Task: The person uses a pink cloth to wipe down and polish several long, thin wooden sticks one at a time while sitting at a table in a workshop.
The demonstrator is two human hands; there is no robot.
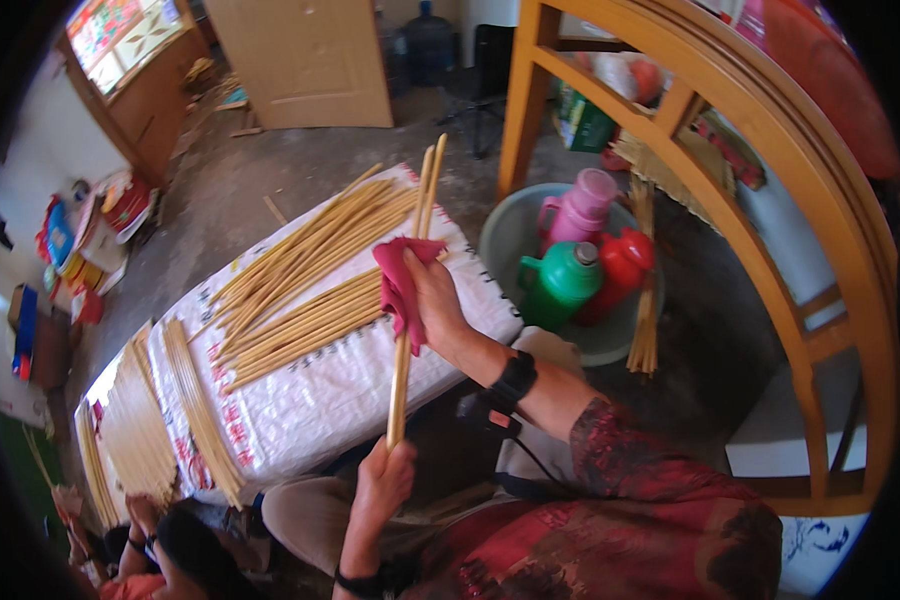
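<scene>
My left hand (383,485) is closed round the lower end of a pair of thin, pale wooden sticks (400,390), which slant upward and away from me. Higher up, my right hand (435,300) presses a dark pink cloth (398,285) round the same sticks, and their tips stick out beyond it. Just left of the cloth, a row of similar sticks (305,335) lies on a white printed woven sheet (350,385). Behind that row is a looser, criss-crossed pile of sticks (310,240).
A grey-green tub (490,235) with pink, green and red flasks stands to the right, beside a curved wooden frame (660,135). Further sticks (195,400) lie along the left end of the sheet, where another person's hands (142,512) are. A door (300,60) stands behind.
</scene>
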